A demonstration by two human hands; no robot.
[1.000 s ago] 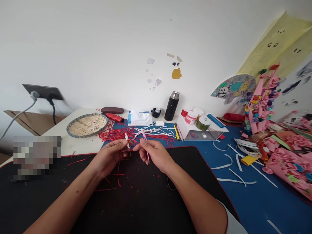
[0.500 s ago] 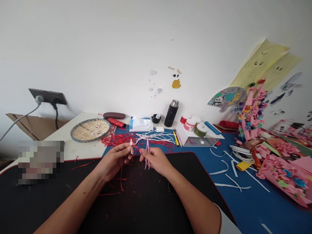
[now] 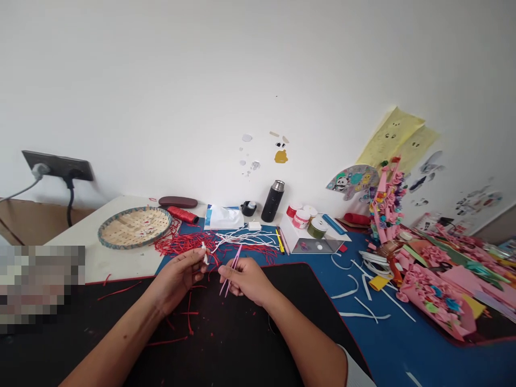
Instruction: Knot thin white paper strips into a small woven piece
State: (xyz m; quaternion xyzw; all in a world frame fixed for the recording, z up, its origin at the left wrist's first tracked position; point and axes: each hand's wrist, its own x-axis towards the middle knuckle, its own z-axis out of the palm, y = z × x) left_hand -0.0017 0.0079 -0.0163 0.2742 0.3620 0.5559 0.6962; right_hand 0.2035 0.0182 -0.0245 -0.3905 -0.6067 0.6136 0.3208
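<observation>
My left hand point(image 3: 184, 270) pinches a small white piece point(image 3: 205, 253) upright between thumb and fingertips; it looks like a short knot of cord, too small to make out fully. Close on its right, my right hand point(image 3: 246, 280) is closed round pink tweezers point(image 3: 237, 255). Their two slim legs stick out apart below the thumb, pointing toward me, with nothing visible between them. Both hands hover over the far edge of the black mat point(image 3: 242, 344). Behind them lie a heap of red cords point(image 3: 185, 243) and a bundle of white cords point(image 3: 245, 235).
A round woven tray point(image 3: 105, 244) and a red thread spool point(image 3: 182, 215) sit at back left. A black flask point(image 3: 273, 201) and lidded jars point(image 3: 301, 219) stand behind. White strips point(image 3: 365, 315) and pink paper flowers point(image 3: 433, 290) lie on the right. Red cord scraps dot the mat.
The view has swung right and up a little, so everything sits further left and lower. The tweezers now tilt more, and the right hand has drawn slightly away from the white piece.
</observation>
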